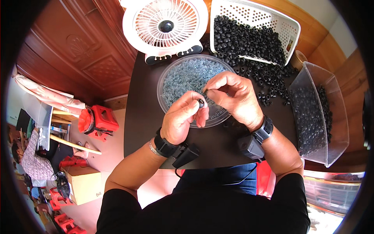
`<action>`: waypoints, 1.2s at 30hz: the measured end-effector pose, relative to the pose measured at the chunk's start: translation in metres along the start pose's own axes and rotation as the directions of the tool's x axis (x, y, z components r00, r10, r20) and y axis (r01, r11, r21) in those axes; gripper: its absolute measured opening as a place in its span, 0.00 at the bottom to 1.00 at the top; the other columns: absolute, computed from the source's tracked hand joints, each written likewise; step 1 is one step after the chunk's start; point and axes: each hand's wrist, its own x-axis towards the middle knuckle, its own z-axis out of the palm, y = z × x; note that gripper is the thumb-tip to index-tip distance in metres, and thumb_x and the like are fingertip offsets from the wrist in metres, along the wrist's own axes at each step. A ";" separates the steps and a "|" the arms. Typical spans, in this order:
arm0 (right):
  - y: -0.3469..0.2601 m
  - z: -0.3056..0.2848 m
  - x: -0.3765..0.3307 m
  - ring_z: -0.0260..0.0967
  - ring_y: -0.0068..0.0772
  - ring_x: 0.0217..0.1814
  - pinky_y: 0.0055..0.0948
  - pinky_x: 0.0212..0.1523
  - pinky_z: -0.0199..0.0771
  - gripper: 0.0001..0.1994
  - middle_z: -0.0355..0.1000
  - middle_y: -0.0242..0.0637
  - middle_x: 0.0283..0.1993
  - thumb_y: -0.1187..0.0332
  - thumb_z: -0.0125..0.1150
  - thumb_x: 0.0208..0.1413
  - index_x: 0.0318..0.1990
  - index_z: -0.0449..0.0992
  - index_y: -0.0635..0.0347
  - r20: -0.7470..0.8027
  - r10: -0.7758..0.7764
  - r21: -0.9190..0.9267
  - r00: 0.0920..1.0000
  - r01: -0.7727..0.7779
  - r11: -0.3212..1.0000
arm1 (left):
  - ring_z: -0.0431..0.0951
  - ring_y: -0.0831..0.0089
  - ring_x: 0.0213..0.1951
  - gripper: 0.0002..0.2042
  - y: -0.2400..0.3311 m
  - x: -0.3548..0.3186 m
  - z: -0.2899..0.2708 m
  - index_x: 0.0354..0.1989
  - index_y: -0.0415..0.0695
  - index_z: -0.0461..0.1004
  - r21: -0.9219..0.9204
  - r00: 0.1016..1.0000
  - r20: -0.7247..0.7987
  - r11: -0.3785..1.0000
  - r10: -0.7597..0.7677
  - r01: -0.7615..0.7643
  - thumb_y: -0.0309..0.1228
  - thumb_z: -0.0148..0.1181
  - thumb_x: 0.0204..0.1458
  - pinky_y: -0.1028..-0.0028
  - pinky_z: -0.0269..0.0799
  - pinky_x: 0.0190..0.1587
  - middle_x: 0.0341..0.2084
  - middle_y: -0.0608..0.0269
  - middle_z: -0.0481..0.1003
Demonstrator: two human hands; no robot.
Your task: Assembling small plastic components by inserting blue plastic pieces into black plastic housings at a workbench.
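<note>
My left hand (pixel 181 117) pinches a small black ring-like plastic piece (pixel 201 103) between thumb and fingers, its open end turned toward the right hand. Just above and to the right, my right hand (pixel 236 99) has its thumb and forefinger closed together; a tiny brownish bit shows at their tips, too small to name. Both hands are over a round clear tub (pixel 160 93) full of small shiny bluish-grey parts (pixel 187 76). The fingertips of the two hands are close together but apart.
A white perforated basket (pixel 293 29) lies tipped, spilling black pieces (pixel 269 80) onto the dark table (pixel 142 128). At right stands a clear bin (pixel 339 113) of black pieces. A white fan (pixel 165 25) stands behind the tub. Red stools (pixel 103 121), a carton (pixel 83 185) and a person (pixel 37 160) are left.
</note>
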 end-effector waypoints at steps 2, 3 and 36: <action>-0.003 -0.001 0.000 0.70 0.16 0.34 0.20 0.38 0.71 0.03 0.73 0.28 0.30 0.80 0.60 0.50 0.31 0.75 0.63 -0.017 -0.022 -0.016 1.000 0.022 1.000 | 0.69 0.71 0.25 0.12 0.001 0.002 -0.002 0.37 0.40 0.66 -0.008 0.999 0.010 0.999 0.041 -0.041 0.38 0.46 0.59 0.74 0.65 0.30 0.25 0.58 0.69; -0.005 -0.002 0.000 0.70 0.16 0.34 0.20 0.38 0.71 0.03 0.73 0.28 0.30 0.81 0.60 0.50 0.31 0.75 0.63 0.028 -0.064 -0.056 0.998 0.065 0.996 | 0.69 0.71 0.26 0.12 0.000 0.003 -0.003 0.38 0.39 0.66 -0.012 0.998 0.027 0.999 0.050 -0.050 0.38 0.46 0.59 0.75 0.64 0.30 0.25 0.59 0.68; 0.001 -0.001 -0.001 0.71 0.18 0.39 0.21 0.41 0.72 0.03 0.74 0.31 0.35 0.79 0.59 0.54 0.36 0.76 0.65 0.093 0.012 -0.077 0.996 -0.005 0.997 | 0.69 0.71 0.25 0.12 0.000 0.004 -0.009 0.38 0.39 0.66 -0.077 1.000 0.010 0.997 0.020 -0.020 0.37 0.47 0.59 0.75 0.64 0.29 0.24 0.58 0.69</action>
